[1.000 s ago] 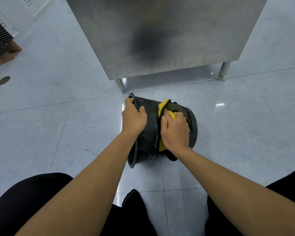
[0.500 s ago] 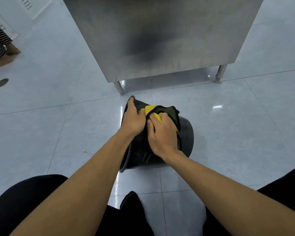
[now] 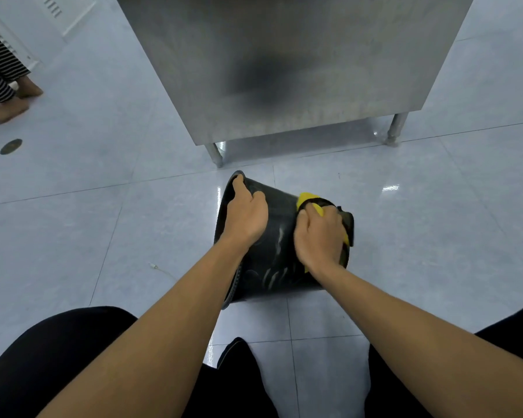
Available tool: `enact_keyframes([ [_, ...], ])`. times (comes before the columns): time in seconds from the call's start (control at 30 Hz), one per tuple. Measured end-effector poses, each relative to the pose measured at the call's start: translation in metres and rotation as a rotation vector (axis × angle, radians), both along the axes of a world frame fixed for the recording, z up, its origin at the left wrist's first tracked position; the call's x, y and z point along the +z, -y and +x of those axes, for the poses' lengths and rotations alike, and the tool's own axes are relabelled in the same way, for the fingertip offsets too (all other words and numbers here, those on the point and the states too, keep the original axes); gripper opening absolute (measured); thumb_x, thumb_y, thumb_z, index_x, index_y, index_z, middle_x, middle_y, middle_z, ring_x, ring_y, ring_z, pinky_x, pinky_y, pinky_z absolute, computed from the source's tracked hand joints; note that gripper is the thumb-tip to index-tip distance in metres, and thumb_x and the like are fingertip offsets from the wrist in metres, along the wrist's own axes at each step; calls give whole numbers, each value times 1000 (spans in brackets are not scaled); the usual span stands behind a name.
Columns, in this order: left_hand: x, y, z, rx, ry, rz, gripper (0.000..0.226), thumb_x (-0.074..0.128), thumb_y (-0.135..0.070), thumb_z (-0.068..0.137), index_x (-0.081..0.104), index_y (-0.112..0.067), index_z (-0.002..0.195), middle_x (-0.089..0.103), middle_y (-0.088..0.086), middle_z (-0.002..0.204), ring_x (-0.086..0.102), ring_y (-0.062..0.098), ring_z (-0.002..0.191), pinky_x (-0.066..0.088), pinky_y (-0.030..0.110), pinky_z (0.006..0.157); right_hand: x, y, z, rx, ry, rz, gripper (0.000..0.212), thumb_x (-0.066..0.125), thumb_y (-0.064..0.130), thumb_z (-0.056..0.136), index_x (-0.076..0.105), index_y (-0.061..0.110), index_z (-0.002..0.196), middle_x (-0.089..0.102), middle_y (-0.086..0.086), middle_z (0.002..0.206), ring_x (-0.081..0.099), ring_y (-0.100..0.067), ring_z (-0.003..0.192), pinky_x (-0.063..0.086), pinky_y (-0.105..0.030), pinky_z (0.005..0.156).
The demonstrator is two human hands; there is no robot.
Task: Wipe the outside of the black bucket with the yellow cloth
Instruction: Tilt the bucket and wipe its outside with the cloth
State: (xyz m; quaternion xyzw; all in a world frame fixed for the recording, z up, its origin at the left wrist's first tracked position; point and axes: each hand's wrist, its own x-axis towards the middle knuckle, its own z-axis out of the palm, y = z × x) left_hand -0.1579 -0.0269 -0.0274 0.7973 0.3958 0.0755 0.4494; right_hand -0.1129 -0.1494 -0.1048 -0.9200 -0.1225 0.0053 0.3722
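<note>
— Across the upper middle of the frame, a steel cabinet on short legs; under it, pale tiled floor everywhere. Lower, at centre, the black bucket, lying on its side, mouth to the left, bottom to the right.

— And the hands?

— Left hand gripping the bucket rim at the top, fingers hooked over the edge, holding it steady. Right hand clenched on the yellow cloth, pressed against the wall close to the bottom end. Only small parts of yellow visible, above and to the right of the knuckles.

— How far along, then?

— Probably in the middle. Wet streaks visible on the wall between the two hands, so likely wiped there already. Side resting on the floor and far side hidden, cannot tell. Likely left: turning the bucket, wiping the rest, maybe the band under the rim.

— Anything else?

— Upper left of frame, bare feet of another person; a small round drain below them.
</note>
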Motion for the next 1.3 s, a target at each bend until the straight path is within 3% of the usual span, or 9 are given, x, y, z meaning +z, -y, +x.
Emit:
enact_keyframes([
  [0.1, 1, -5, 2, -34, -8, -13, 69, 35, -18, 99, 9, -25, 163, 50, -22, 90, 49, -1, 73, 38, 16, 64, 16, -24, -25, 192, 152, 141, 26, 39, 28, 99, 51, 13, 82, 50, -7, 88, 46, -27, 84, 40, -42, 76],
  [0.23, 3, -10, 3, -48, 11, -31, 68, 43, -15, 99, 17, -23, 162, 48, 3, 151, 51, 19, 125, 40, 28, 101, 11, -25, -28, 323, 228, 206, 27, 43, 34, 101, 62, 17, 111, 51, -6, 98, 47, -25, 91, 42, -41, 81],
  [0.3, 2, -13, 2, -23, 38, -7, 59, 46, -13, 101, 29, -18, 157, 52, 10, 147, 54, 28, 127, 48, 36, 103, -3, -10, -15, 267, 183, 67, 37, 38, 45, 102, 59, 27, 127, 53, -10, 123, 48, -31, 112, 41, -45, 96],
  [0.4, 3, -14, 0, 30, 54, -35, 44, 49, -16, 104, 35, -17, 146, 60, 16, 129, 63, 36, 112, 55, 35, 83, -30, 22, 6, 82, -73, -71, 41, 28, 52, 102, 52, 37, 132, 44, -4, 153, 35, -28, 141, 30, -52, 113],
  [0.5, 4, -9, 2, 9, 45, -14, 48, 46, -18, 106, 29, -18, 151, 58, 11, 133, 63, 29, 111, 56, 41, 93, -37, 29, 16, 4, -204, -87, 42, 22, 47, 102, 55, 32, 123, 44, -2, 154, 29, -22, 147, 18, -52, 121],
  [0.57, 4, -5, 4, 9, 39, 4, 52, 43, -18, 107, 23, -19, 155, 55, 12, 140, 60, 30, 119, 53, 45, 101, -33, 21, 13, 18, -195, -52, 44, 23, 42, 104, 53, 33, 135, 38, -1, 161, 23, -22, 153, 13, -48, 124],
  [0.73, 1, -5, 6, 42, 93, 10, 49, 45, -19, 105, 31, -19, 153, 59, 9, 135, 60, 24, 109, 52, 38, 93, -6, -7, -15, 207, -18, 124, 54, 26, 38, 104, 43, 22, 153, 31, -2, 166, 19, -20, 156, 17, -43, 125],
  [0.93, -1, -10, 10, 17, 73, 21, 48, 47, -18, 103, 42, -16, 151, 54, 10, 145, 56, 28, 126, 46, 42, 108, -12, -6, -32, 459, 196, 99, 54, 28, 41, 109, 28, 25, 160, 19, 2, 170, 9, -13, 158, 6, -35, 128],
  [1.3, -6, -9, 8, 42, 39, -41, 50, 39, -20, 109, 32, -19, 158, 43, 7, 157, 50, 25, 135, 48, 41, 109, -27, 24, 22, -24, -261, -112, 55, 23, 45, 104, 36, 28, 155, 20, -4, 169, 14, -24, 156, -2, -51, 127],
])
